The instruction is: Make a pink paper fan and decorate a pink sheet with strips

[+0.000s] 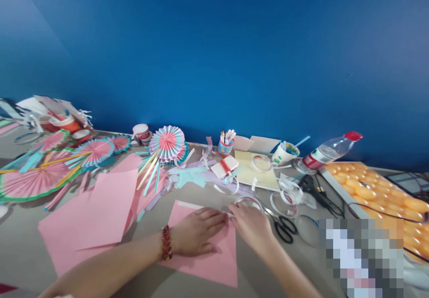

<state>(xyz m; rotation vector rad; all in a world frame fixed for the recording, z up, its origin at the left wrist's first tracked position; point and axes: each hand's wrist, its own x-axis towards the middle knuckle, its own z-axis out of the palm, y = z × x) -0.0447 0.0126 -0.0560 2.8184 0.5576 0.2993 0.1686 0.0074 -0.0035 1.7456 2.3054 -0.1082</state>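
A sheet of pink paper (217,269) lies on the table in front of me, with a white strip of tape (187,205) along its far edge. My left hand (200,231) rests flat on the sheet, fingers stretched toward the right and covering part of the strip. At the sheet's far right corner, my right hand (251,222) has its fingers pinched around the end of the strip, which is mostly hidden. Black-handled scissors (284,228) lie just right of my right hand, and a roll of tape (250,203) sits behind it.
More pink sheets (103,208) overlap on the left, near several folded paper fans (166,144). Along the blue wall stand a pencil cup (225,147), a paper cup (283,153) and a plastic bottle (326,153). A glue gun (313,188) and cables lie at right.
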